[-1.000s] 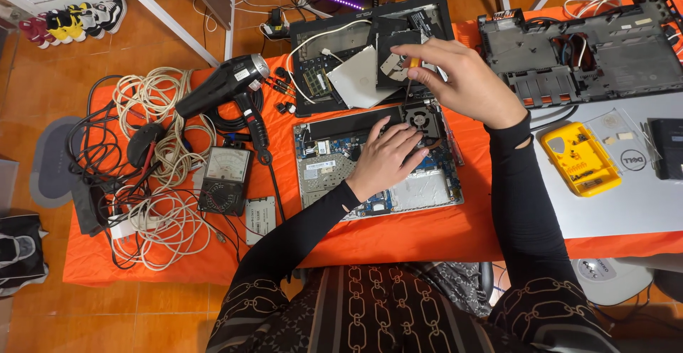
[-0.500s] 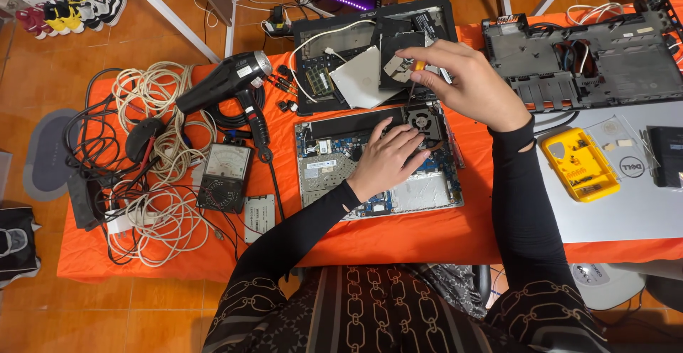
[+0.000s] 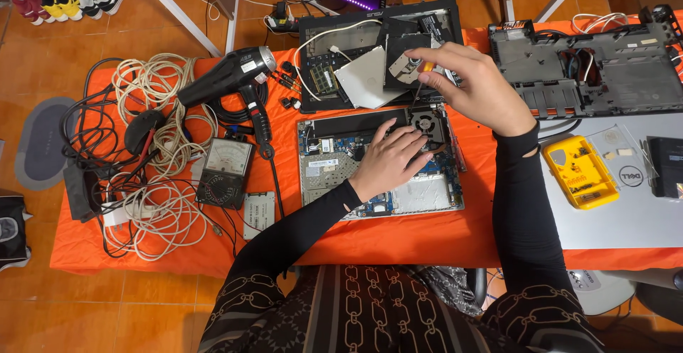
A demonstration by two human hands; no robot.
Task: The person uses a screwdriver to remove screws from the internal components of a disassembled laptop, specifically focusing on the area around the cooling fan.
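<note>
While both hands are over the bench, the scene reads as follows.
Work surface: orange-covered table with dismantled laptop parts laid out on it.
Opened laptop base: opened laptop base lies at the centre of the table, circuit board exposed, cooling fan at its upper right corner.
Left hand: left hand rests flat on the board, fingers spread narrow, fingertips touching the edge of the fan; it grips nothing.
Right hand: right hand hovers above the fan, fingers pinched on a small orange-handled screwdriver held upright, tip pointing down near the fan.
Second chassis: black laptop shell sits just beyond the base, partly under the right hand.
Left of base: black hair dryer, analogue multimeter, tangled white cables.
Right of base: yellow parts tray on a grey laptop lid.
</note>
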